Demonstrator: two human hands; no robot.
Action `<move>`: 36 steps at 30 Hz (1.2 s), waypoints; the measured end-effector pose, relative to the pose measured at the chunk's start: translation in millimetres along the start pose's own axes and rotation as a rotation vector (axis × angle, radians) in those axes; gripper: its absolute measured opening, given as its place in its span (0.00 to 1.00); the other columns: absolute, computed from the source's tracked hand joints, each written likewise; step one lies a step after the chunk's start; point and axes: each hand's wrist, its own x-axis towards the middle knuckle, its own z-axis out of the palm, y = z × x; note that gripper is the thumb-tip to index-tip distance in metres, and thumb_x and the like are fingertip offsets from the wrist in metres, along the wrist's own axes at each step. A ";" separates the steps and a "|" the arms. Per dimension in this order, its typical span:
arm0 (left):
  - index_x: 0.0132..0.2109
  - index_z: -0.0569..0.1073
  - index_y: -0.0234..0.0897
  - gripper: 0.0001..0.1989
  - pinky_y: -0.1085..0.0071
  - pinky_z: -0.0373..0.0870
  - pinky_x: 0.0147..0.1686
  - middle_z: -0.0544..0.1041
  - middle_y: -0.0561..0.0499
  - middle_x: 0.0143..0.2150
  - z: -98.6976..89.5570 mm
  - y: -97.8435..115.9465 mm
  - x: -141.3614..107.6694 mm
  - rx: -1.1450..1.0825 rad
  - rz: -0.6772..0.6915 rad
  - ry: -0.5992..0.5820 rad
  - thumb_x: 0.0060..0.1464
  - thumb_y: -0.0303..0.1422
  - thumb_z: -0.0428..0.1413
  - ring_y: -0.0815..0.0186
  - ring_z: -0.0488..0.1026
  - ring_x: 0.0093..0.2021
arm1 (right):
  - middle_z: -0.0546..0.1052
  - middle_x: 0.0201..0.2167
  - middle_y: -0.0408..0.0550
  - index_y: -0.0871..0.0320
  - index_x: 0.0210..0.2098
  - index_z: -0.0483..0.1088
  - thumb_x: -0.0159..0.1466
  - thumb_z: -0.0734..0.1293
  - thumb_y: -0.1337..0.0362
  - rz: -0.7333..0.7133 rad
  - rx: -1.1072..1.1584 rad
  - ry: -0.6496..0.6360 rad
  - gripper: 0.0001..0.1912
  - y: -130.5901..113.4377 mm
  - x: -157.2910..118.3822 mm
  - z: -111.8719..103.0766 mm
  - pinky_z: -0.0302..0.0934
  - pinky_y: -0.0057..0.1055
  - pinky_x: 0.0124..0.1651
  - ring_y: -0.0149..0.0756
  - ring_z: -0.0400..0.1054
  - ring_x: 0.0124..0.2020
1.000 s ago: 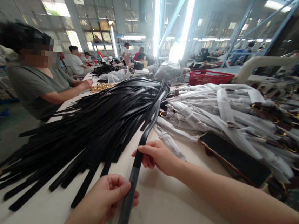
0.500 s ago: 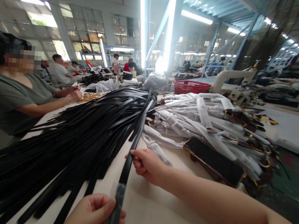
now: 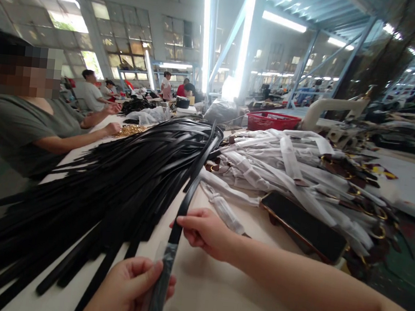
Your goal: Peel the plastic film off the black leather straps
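My left hand (image 3: 126, 289) at the bottom of the view grips a black leather strap (image 3: 178, 221), over a clear plastic sleeve (image 3: 166, 264) on its lower part. Higher up, my right hand (image 3: 203, 232) pinches the same strap between thumb and fingers. The strap's upper length runs back into a large pile of black leather straps (image 3: 117, 181), which fans across the table to the left of my hands. Just beyond my right hand lie white-wrapped bundles (image 3: 276, 168) with brown leather ends and gold rings.
The cream table top (image 3: 209, 292) runs away from me, with a dark gold-edged slab (image 3: 303, 226) on the bundles. A seated person (image 3: 22, 128) works at the left beside loose gold hardware (image 3: 131, 130). A red basket (image 3: 273, 121) and plastic bags stand farther back.
The view has swung and my hands have shifted slightly left and down. Both hands stay on the strap, and the sleeve still covers its lower part.
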 end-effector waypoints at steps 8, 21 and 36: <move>0.28 0.73 0.31 0.21 0.75 0.69 0.29 0.81 0.41 0.30 -7.9 -6.2 3.2 0.058 0.007 -0.063 0.38 0.43 0.70 0.64 0.77 0.29 | 0.58 0.11 0.33 0.64 0.30 0.71 0.56 0.70 0.51 0.034 0.068 -0.027 0.19 4.1 -1.5 -0.8 0.33 0.23 0.18 0.18 0.43 0.12; 0.27 0.72 0.31 0.18 0.77 0.67 0.29 0.79 0.45 0.28 -8.8 -7.8 6.7 0.019 0.083 -0.079 0.41 0.40 0.70 0.65 0.76 0.30 | 0.68 0.14 0.40 0.63 0.22 0.69 0.54 0.72 0.52 -0.042 -0.204 -0.151 0.20 7.0 -10.9 6.7 0.39 0.24 0.18 0.20 0.52 0.13; 0.32 0.70 0.31 0.19 0.76 0.65 0.23 0.77 0.47 0.29 2.9 -6.1 -2.3 0.116 0.294 -0.048 0.48 0.44 0.64 0.69 0.72 0.24 | 0.71 0.15 0.41 0.63 0.22 0.69 0.47 0.75 0.47 -0.096 -0.358 -0.147 0.24 18.7 -7.4 12.2 0.55 0.23 0.22 0.26 0.64 0.17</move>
